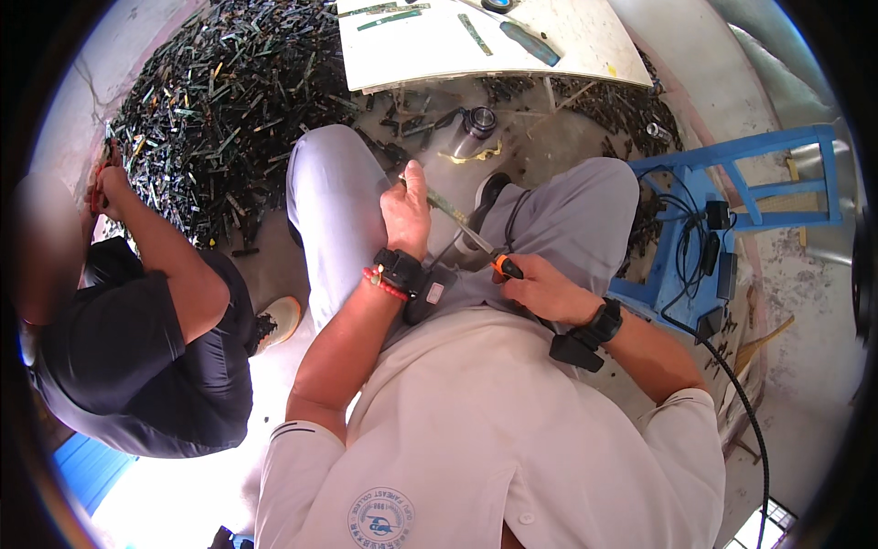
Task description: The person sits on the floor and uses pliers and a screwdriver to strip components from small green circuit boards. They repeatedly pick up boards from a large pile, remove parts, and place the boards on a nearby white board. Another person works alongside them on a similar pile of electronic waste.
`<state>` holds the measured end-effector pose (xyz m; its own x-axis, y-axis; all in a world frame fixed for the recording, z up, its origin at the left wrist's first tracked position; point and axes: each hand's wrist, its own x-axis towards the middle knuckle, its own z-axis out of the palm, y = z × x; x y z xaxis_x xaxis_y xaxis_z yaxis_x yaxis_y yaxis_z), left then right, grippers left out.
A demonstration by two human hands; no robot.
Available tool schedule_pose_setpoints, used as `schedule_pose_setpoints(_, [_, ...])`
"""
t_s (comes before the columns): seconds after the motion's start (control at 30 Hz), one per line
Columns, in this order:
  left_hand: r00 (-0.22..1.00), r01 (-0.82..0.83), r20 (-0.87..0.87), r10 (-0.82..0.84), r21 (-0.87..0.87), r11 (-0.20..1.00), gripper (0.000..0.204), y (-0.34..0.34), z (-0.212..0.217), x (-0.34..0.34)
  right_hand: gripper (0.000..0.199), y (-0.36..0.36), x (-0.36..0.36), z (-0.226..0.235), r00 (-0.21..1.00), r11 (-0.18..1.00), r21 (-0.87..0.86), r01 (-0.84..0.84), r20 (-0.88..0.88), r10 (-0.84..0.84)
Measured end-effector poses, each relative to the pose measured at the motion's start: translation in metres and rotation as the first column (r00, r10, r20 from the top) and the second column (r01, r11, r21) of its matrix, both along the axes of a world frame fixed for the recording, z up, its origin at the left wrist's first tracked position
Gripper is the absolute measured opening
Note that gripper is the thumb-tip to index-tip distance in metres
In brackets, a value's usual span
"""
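Note:
My left hand (407,210) is closed, thumb up, around one end of a narrow green circuit-board strip (444,207) held above my lap. In my right hand (549,291) is a screwdriver (506,266) with an orange and black handle. Its thin metal shaft points up and left toward the strip and meets or overlaps it; whether the tip touches cannot be made out. Both wrists carry black strapped devices, and beaded red bracelets circle the left one. Between my knees, a dark-lidded bottle (471,131) stands on the floor.
Dark strips lie in a big heap (219,110) at the far left. A white tabletop (439,55) ahead bears several strips and a blue-handled tool (530,43). A blue stool (681,229) with black cables stands right. A co-worker (146,339) sits left, holding a red-handled tool.

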<state>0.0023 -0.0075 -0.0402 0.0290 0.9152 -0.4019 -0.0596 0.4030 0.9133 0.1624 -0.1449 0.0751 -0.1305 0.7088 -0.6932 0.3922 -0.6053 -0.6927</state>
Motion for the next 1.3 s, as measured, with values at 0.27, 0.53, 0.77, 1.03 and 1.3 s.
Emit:
schedule_pose_setpoints(0.27, [0.995, 0.007, 0.1, 0.021, -0.274, 0.962, 0.048, 0.0, 0.006, 0.001, 0.021, 0.001, 0.004, -0.011, 0.844, 0.926, 0.233, -0.298, 0.518, 0.141])
schedule_pose_setpoints(0.53, [0.953, 0.097, 0.298, 0.053, -0.463, 0.881, 0.047, -0.001, 0.013, -0.005, 0.018, 0.004, 0.012, -0.029, 0.62, 0.745, 0.381, -0.548, 0.783, 0.055])
schedule_pose_setpoints(0.77, [0.9, 0.231, 0.433, 0.053, -0.576, 0.784, 0.042, 0.011, -0.013, -0.009, 0.016, 0.012, 0.024, -0.053, 0.537, 0.61, 0.461, -0.644, 0.841, -0.068])
schedule_pose_setpoints(1.03, [0.894, 0.245, 0.444, 0.06, -0.597, 0.764, 0.042, 0.005, -0.008, -0.006, 0.019, -0.001, 0.007, -0.028, 0.765, 0.852, 0.315, -0.418, 0.628, 0.144])
schedule_pose_setpoints(1.3, [0.912, 0.246, 0.407, 0.042, -0.628, 0.738, 0.04, 0.0, 0.016, 0.002, 0.024, -0.002, 0.01, -0.009, 0.976, 0.971, 0.151, -0.185, 0.139, 0.165])
